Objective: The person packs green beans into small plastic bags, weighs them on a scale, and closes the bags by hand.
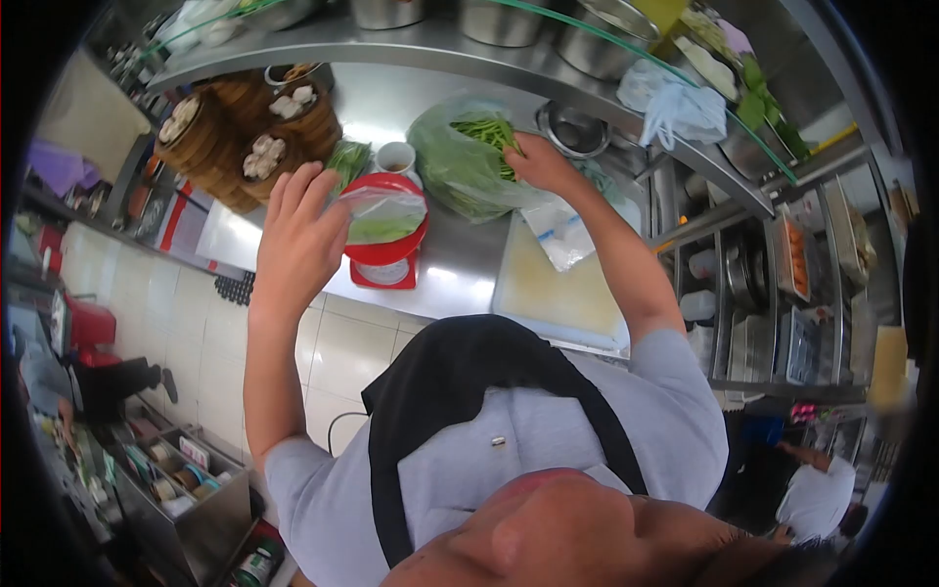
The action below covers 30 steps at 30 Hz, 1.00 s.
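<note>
My left hand (298, 225), fingers bent, grips the near side of a small clear plastic bag (377, 207). Pale green vegetable pieces show inside that bag, which rests on the round red pan (406, 249) of a red kitchen scale (383, 272). To the right, my right hand (533, 161) is closed around thin green vegetable stalks (486, 132) at the mouth of a large translucent green bag (445, 161). More greens fill this bag. A white cup (395, 157) stands between the two bags, and a bundle of greens (349, 161) lies beside my left fingers.
Stacked bamboo steamers (210, 147) hold pale food on the left. A cutting board (548, 279) with a flat plastic packet (559, 233) lies right, near a metal bowl (572, 129). Overhead, a steel shelf (391, 59) carries pots. Other people (817, 494) stand behind.
</note>
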Motion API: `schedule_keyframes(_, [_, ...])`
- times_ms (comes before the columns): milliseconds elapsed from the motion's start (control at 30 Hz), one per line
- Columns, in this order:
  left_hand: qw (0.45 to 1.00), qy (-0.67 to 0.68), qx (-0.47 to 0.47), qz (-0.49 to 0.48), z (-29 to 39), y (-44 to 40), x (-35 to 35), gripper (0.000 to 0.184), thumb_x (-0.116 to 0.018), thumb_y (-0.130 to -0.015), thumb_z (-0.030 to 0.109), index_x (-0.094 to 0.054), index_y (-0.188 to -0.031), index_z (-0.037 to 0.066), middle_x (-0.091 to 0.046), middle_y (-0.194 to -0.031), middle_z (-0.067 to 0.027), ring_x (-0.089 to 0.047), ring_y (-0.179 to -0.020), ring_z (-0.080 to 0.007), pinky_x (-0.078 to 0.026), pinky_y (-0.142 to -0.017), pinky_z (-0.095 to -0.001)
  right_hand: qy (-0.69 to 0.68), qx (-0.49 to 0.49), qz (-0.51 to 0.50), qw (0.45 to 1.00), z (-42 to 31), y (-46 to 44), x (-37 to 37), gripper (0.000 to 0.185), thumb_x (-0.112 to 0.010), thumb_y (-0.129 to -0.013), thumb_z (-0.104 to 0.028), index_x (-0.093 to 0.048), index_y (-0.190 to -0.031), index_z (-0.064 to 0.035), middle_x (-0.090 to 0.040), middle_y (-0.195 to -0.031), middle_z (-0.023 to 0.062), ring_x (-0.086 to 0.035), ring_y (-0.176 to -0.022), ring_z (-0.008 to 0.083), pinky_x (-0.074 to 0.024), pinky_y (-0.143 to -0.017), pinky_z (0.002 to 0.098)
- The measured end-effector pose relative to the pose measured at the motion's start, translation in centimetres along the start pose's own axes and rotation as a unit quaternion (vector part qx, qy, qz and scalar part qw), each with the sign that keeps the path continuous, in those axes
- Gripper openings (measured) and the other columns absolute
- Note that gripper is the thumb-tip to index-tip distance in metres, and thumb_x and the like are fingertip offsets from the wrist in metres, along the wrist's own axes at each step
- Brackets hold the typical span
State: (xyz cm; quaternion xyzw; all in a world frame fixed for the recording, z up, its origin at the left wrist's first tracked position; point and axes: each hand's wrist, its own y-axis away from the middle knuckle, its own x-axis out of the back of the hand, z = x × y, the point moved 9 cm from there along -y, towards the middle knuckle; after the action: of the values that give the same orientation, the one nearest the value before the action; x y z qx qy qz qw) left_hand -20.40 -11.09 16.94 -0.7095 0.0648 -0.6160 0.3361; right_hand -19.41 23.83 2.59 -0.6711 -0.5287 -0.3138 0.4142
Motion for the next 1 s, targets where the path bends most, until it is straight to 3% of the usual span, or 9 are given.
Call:
schedule_keyframes(67, [1.000, -0.018, -0.010, 0.023, 0.0, -0.5, 0.7, 0.020, -0.076, -0.079, 0.003, -0.069, -0.097, 0.004, -0.061, -0.118, -0.0109, -0.056, -0.123, -0.0340, -0.045, -0.105, -0.0489, -0.209, -0.110, -0.083, 0.968, -3.6, 0.7, -0.2, 0.026, -0.056, -0.101, -0.026, -0.060, -0.093, -0.0009, -0.068, -0.075, 0.0123, -0.064, -0.063, 0.0212, -0.0494, -0.067, 0.0365])
schedule_keyframes(167, [0.997, -0.003, -0.044, 0.066, -0.2, -0.7, 0.8, 0.021, -0.076, -0.076, 0.003, -0.070, -0.097, 0.004, -0.062, -0.109, -0.0091, -0.058, -0.111, -0.0316, -0.048, -0.096, -0.0452, -0.349, -0.053, -0.064, 0.933, -10.3, 0.2, 1.1, 0.024, -0.054, -0.103, -0.025, -0.060, -0.097, -0.0031, -0.066, -0.071, 0.0057, -0.063, -0.063, 0.0132, -0.0468, -0.065, 0.0300])
schedule_keyframes(200, [0.994, -0.005, -0.061, 0.088, 0.1, -1.0, 1.1, 0.022, -0.076, -0.074, 0.003, -0.071, -0.096, 0.004, -0.062, -0.099, -0.0067, -0.059, -0.099, -0.0278, -0.049, -0.086, -0.0413, -0.351, -0.047, -0.064, 0.933, -12.6, 0.0, 1.7, 0.024, -0.054, -0.103, -0.025, -0.060, -0.097, -0.0031, -0.066, -0.071, 0.0057, -0.063, -0.063, 0.0132, -0.0468, -0.065, 0.0300])
schedule_keyframes(367, [0.996, 0.038, -0.070, 0.032, -0.2, -1.3, 0.1, 0.017, -0.075, -0.077, 0.004, -0.068, -0.093, 0.006, -0.064, -0.092, -0.0056, -0.060, -0.095, -0.0251, -0.048, -0.083, -0.0398, -0.722, -0.010, 0.011, 0.692, -23.3, -3.7, 4.1, 0.023, -0.054, -0.105, -0.023, -0.056, -0.107, 0.0000, -0.049, -0.082, 0.0048, -0.063, -0.066, 0.0184, -0.0513, -0.061, 0.0367])
schedule_keyframes(467, [0.997, 0.024, -0.064, -0.019, -0.4, -1.2, 0.3, 0.015, -0.073, -0.081, 0.006, -0.065, -0.093, 0.006, -0.066, -0.098, -0.0066, -0.060, -0.096, -0.0252, -0.047, -0.086, -0.0399, -0.749, -0.058, -0.017, 0.660, -24.4, -5.2, 0.6, 0.022, -0.056, -0.104, -0.021, -0.057, -0.106, 0.0005, -0.053, -0.087, 0.0060, -0.063, -0.068, 0.0202, -0.0565, -0.067, 0.0394])
schedule_keyframes(700, [0.997, -0.016, -0.074, -0.035, -1.0, -0.1, 1.4, 0.012, -0.068, -0.090, 0.013, -0.062, -0.097, 0.006, -0.061, -0.138, -0.0123, -0.058, -0.115, -0.0300, -0.045, -0.100, -0.0424, -0.671, -0.189, -0.087, 0.712, -22.8, -5.3, -5.6, 0.015, -0.057, -0.099, -0.016, -0.058, -0.103, -0.0011, -0.053, -0.090, 0.0066, -0.057, -0.071, 0.0176, -0.0642, -0.078, 0.0438])
schedule_keyframes(800, [0.995, -0.030, -0.096, -0.015, -0.9, -0.2, 1.7, 0.011, -0.069, -0.090, 0.013, -0.062, -0.096, 0.005, -0.062, -0.134, -0.0110, -0.057, -0.118, -0.0314, -0.044, -0.102, -0.0430, -0.618, -0.172, -0.098, 0.760, -22.6, -5.6, -6.8, 0.017, -0.056, -0.100, -0.017, -0.059, -0.101, -0.0008, -0.055, -0.091, 0.0057, -0.059, -0.075, 0.0165, -0.0641, -0.078, 0.0412])
schedule_keyframes(867, [0.994, -0.009, -0.107, -0.019, -1.0, -0.2, 1.8, 0.011, -0.069, -0.091, 0.012, -0.063, -0.096, 0.005, -0.063, -0.132, -0.0101, -0.057, -0.115, -0.0312, -0.045, -0.100, -0.0429, -0.444, -0.068, -0.079, 0.890, -22.0, -6.9, -6.9, 0.021, -0.054, -0.102, -0.020, -0.058, -0.101, 0.0005, -0.058, -0.090, 0.0049, -0.060, -0.079, 0.0144, -0.0621, -0.076, 0.0382])
schedule_keyframes(1000, [0.987, 0.103, -0.117, -0.046, -1.3, -0.3, 1.2, 0.010, -0.069, -0.090, 0.012, -0.064, -0.096, 0.006, -0.066, -0.118, -0.0083, -0.059, -0.102, -0.0306, -0.047, -0.089, -0.0420, -0.497, -0.089, -0.038, 0.862, -22.4, -6.8, -6.5, 0.025, -0.054, -0.104, -0.024, -0.056, -0.101, 0.0013, -0.059, -0.086, 0.0052, -0.060, -0.081, 0.0126, -0.0586, -0.071, 0.0356])
